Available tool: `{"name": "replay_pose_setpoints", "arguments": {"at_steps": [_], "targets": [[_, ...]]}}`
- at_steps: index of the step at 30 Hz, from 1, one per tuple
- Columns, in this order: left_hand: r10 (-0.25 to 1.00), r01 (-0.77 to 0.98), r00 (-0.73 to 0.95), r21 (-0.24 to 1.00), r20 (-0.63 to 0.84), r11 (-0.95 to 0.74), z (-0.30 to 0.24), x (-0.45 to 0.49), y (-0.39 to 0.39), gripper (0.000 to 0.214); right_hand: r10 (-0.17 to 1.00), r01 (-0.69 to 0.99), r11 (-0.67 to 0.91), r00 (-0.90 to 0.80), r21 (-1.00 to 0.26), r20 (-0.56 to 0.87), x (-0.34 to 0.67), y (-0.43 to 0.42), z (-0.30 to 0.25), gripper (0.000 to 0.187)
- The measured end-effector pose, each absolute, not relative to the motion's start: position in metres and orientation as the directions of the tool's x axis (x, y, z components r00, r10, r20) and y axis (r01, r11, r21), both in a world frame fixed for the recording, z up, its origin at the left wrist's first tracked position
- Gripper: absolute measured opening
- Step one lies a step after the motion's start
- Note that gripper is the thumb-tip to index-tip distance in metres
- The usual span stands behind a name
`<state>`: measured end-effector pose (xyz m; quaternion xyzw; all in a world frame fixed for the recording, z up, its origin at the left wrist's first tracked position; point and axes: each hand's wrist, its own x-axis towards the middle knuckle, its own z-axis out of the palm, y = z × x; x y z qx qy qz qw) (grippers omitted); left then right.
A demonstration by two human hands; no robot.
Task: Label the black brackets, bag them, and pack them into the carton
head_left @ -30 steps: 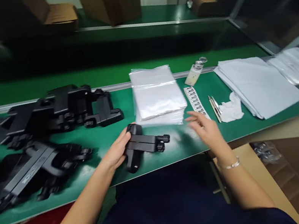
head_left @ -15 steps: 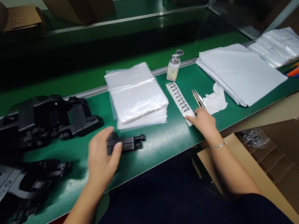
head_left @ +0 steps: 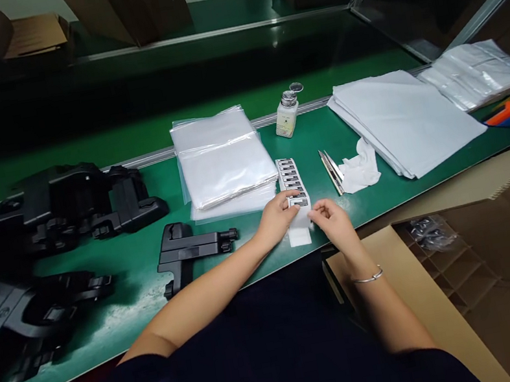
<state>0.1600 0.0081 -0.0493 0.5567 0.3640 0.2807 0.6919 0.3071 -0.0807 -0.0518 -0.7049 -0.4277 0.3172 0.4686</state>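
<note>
A white strip of printed labels point(head_left: 289, 173) lies on the green table in front of me, its lower end bare white backing. My left hand point(head_left: 278, 220) reaches over it from the left, with fingertips and thumb holding the strip down. On the strip's right edge my right hand point(head_left: 334, 222) pinches with thumb and forefinger at a label's edge; how much has lifted is too small to see. A black plastic bracket with knobs point(head_left: 196, 247) rests to the left, behind my left forearm, touched by neither hand.
Behind my left hand lies a stack of clear plastic bags point(head_left: 224, 157). A dispenser bottle point(head_left: 287, 116), tweezers point(head_left: 333, 170), a crumpled tissue point(head_left: 360, 167) and white sheets point(head_left: 405, 121) sit farther right. Black Bosch-marked parts point(head_left: 14, 312) fill the left. An open carton point(head_left: 447, 275) stands below right.
My left hand has left the black bracket and come right onto the label strip. The strip has shifted left and turned straighter; my right hand has moved slightly left and down, now pinching at its edge.
</note>
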Motion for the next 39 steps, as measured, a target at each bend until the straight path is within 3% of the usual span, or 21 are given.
{"name": "replay_pose_setpoints", "arguments": {"at_steps": [2,4,7,10,14,17,19,22,24,26,28,31,35,39], "targets": [[0.797,-0.028,0.571,0.966,-0.196,0.257,-0.052,0.163,0.007,0.026,0.857,0.470,-0.081,0.483,-0.879,0.179,0.307,-0.080,-0.053,0.024],[0.794,-0.068,0.578,0.958,-0.191,0.280,-0.052,0.163,0.005,0.020,0.836,0.639,0.017,0.412,-0.769,0.361,0.307,-0.078,-0.055,0.022],[0.783,-0.082,0.582,0.942,-0.220,0.325,-0.052,0.162,0.006,0.020,0.831,0.802,0.030,0.312,-0.597,0.460,0.305,-0.078,-0.059,0.021],[0.757,-0.028,0.589,0.930,-0.281,0.367,-0.056,0.163,0.010,0.021,0.856,0.868,-0.060,0.299,-0.494,0.422,0.300,-0.082,-0.061,0.019],[0.704,0.069,0.643,0.938,-0.302,0.340,-0.058,0.164,0.008,0.040,0.876,0.845,-0.117,0.335,-0.522,0.347,0.298,-0.090,-0.055,0.021],[0.668,0.262,0.697,0.960,-0.262,0.103,-0.042,0.149,-0.005,0.077,0.787,0.764,-0.091,0.448,-0.638,0.424,0.300,-0.088,-0.047,0.032],[0.651,0.412,0.727,0.897,-0.218,-0.160,-0.021,0.122,-0.010,0.086,0.818,0.687,-0.014,0.426,-0.726,0.387,0.299,-0.085,-0.046,0.037],[0.653,0.521,0.746,0.728,-0.134,-0.446,0.006,0.056,0.003,0.061,0.966,0.617,0.027,0.187,-0.786,0.180,0.297,-0.079,-0.052,0.036],[0.740,0.580,0.672,0.638,-0.024,-0.506,0.011,0.002,0.021,0.046,0.976,0.600,-0.063,0.205,-0.798,0.077,0.297,-0.075,-0.057,0.038],[0.819,0.642,0.573,0.604,0.030,-0.471,0.001,-0.046,0.037,0.045,0.928,0.568,-0.160,0.366,-0.808,0.073,0.294,-0.070,-0.059,0.040],[0.856,0.640,0.517,0.656,0.018,-0.400,-0.018,-0.076,0.041,0.047,0.889,0.531,-0.135,0.438,-0.837,0.134,0.284,-0.063,-0.054,0.036],[0.914,0.603,0.404,0.743,0.031,-0.292,-0.048,-0.079,0.025,0.044,0.940,0.462,0.005,0.301,-0.887,0.162,0.247,-0.051,-0.037,0.026],[0.963,0.577,0.253,0.786,0.087,-0.222,-0.064,-0.046,-0.007,0.041,0.994,0.425,0.056,0.065,-0.904,0.091,0.177,-0.035,-0.026,0.023],[0.971,0.551,0.218,0.810,0.092,-0.201,-0.064,-0.028,-0.016,0.040,0.998,0.471,0.021,0.035,-0.882,0.042,0.141,-0.026,-0.033,0.023]]}}
